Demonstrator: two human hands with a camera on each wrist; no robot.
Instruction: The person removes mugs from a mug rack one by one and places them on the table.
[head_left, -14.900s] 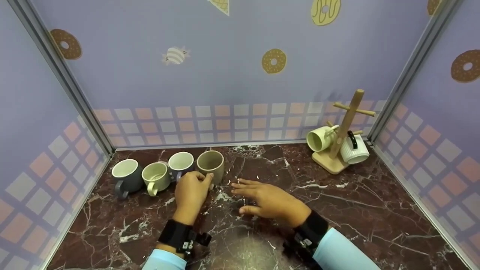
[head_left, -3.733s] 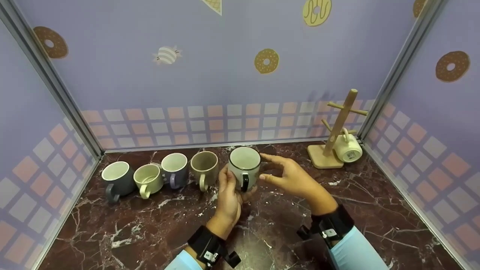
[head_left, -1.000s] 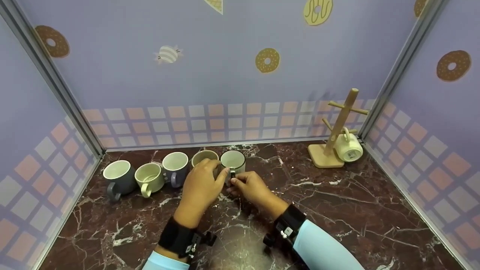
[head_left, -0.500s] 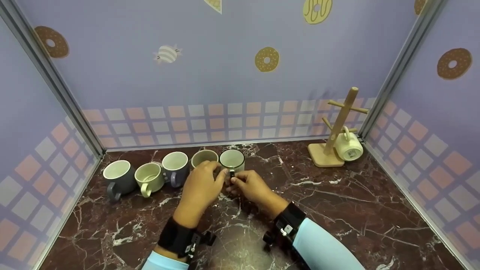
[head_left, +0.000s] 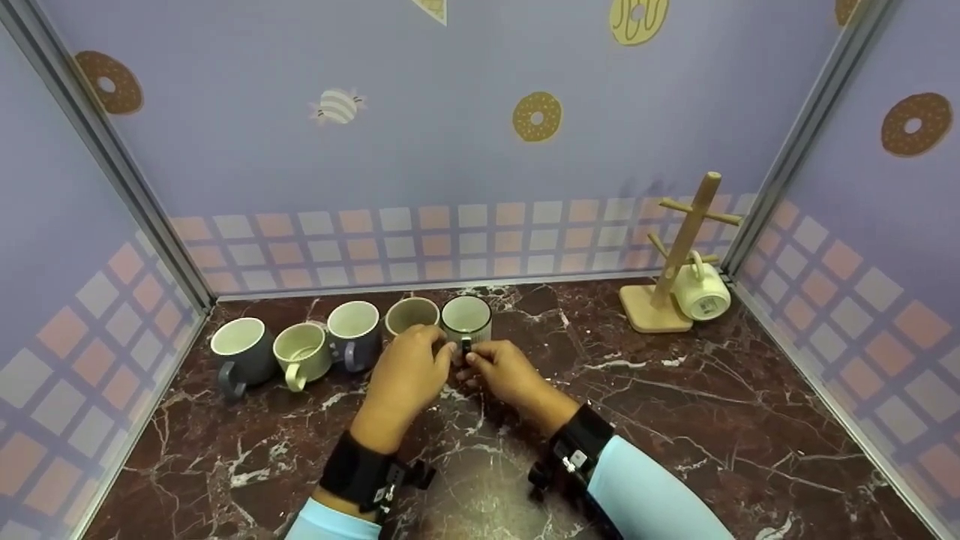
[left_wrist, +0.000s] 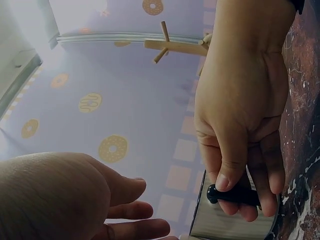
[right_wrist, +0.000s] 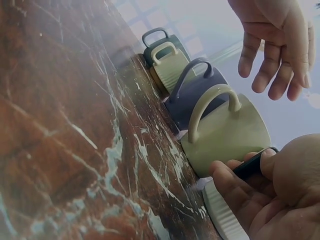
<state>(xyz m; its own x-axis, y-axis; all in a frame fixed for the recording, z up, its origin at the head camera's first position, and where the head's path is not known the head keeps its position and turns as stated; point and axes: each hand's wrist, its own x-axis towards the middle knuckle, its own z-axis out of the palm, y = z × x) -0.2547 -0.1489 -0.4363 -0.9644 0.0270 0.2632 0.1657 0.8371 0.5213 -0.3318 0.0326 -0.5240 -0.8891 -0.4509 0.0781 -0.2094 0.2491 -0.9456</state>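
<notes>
A white ribbed mug (head_left: 466,315) with a dark rim and black handle stands upright at the right end of a row of mugs. My right hand (head_left: 511,373) pinches that black handle (left_wrist: 235,196) between thumb and fingers. My left hand (head_left: 407,369) hangs just in front of the tan mug (right_wrist: 227,135), overlapping its front in the head view. In the right wrist view the left fingers point down, loosely extended and holding nothing. The tan mug's handle, hidden from the head camera, shows in the right wrist view.
Leftward along the row stand a purple mug (head_left: 352,322), a light green mug (head_left: 302,352) and a dark grey mug (head_left: 244,352), handles toward me. At the back right, a wooden mug rack (head_left: 686,240) bears one cream mug (head_left: 703,292). Walls (head_left: 450,150) enclose the dark marbled tabletop (head_left: 675,427).
The white ribbed mug left the rack, passed through my left hand and now stands beside the tan mug. The rack has turned. Over the last second both hands have barely moved.
</notes>
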